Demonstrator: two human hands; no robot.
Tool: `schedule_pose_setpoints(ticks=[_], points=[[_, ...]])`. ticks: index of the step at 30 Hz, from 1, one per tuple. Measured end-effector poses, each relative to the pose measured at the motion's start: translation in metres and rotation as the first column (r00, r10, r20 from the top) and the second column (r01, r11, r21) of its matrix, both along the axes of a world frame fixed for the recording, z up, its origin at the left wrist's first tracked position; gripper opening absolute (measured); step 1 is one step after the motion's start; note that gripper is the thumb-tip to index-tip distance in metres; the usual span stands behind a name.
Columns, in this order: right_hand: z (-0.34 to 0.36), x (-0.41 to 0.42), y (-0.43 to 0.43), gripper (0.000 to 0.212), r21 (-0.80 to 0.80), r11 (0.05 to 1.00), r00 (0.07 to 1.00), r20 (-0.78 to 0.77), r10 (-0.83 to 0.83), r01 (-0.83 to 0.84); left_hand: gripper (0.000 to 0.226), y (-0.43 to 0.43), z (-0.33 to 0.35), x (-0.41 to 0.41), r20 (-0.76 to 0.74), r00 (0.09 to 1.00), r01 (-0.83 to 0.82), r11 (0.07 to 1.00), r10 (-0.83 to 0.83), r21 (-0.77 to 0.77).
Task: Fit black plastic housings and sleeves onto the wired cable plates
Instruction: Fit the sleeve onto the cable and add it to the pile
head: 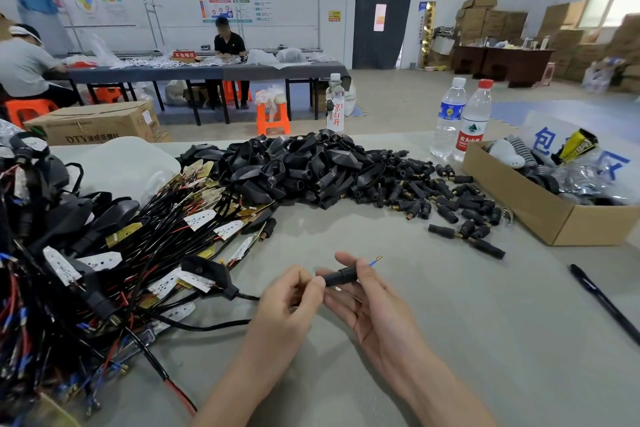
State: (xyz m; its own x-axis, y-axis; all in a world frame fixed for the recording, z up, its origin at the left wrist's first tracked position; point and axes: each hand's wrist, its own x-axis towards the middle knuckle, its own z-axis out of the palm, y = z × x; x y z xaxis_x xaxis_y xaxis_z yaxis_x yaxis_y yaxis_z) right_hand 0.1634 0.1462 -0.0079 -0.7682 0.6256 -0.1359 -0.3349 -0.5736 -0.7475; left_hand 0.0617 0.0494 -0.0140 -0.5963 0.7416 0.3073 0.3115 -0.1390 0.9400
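Note:
My right hand pinches a short black sleeve near the table's front centre. A thin blue wire with a brass tip sticks out of the sleeve's right end. My left hand grips the black cable just left of the sleeve. That cable runs left to a black housing sitting over a white plate. A tangle of wired plates lies to the left. Loose black housings and loose sleeves are heaped beyond my hands.
An open cardboard box holding parts stands at the right. Two water bottles and a third bottle stand at the table's far edge. A black pen lies at the right. People work at another table behind.

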Motion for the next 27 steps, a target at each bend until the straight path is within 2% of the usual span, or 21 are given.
schedule_pose_setpoints(ticks=[4,9,17,21,23,27], points=[[0.000,0.001,0.003,0.035,-0.031,0.999,1.000,-0.001,-0.006,0.006,0.027,0.000,-0.003,0.001,-0.047,0.999,-0.025,1.000,0.025,-0.018],[-0.001,0.001,0.007,0.033,-0.114,0.992,0.997,-0.045,-0.061,0.055,0.031,-0.001,-0.005,0.003,0.054,0.998,-0.035,0.999,0.033,0.034],[0.001,0.001,0.002,0.034,-0.121,0.991,0.996,-0.070,0.049,-0.057,0.020,0.003,-0.006,0.001,0.052,0.997,-0.061,0.997,0.058,0.054],[0.002,0.002,0.006,0.043,-0.093,0.995,0.997,-0.077,0.026,-0.033,0.014,0.002,-0.011,0.000,-0.050,0.993,-0.109,0.994,0.110,0.027],[0.001,0.002,0.009,0.044,-0.110,0.994,0.997,-0.083,-0.001,-0.008,0.002,0.001,-0.012,-0.002,-0.126,0.985,-0.114,0.993,0.115,0.021],[-0.002,0.001,0.007,0.048,-0.021,0.999,0.999,-0.044,0.029,-0.030,0.025,0.000,-0.013,-0.006,-0.265,0.954,-0.145,0.989,0.139,-0.005]])
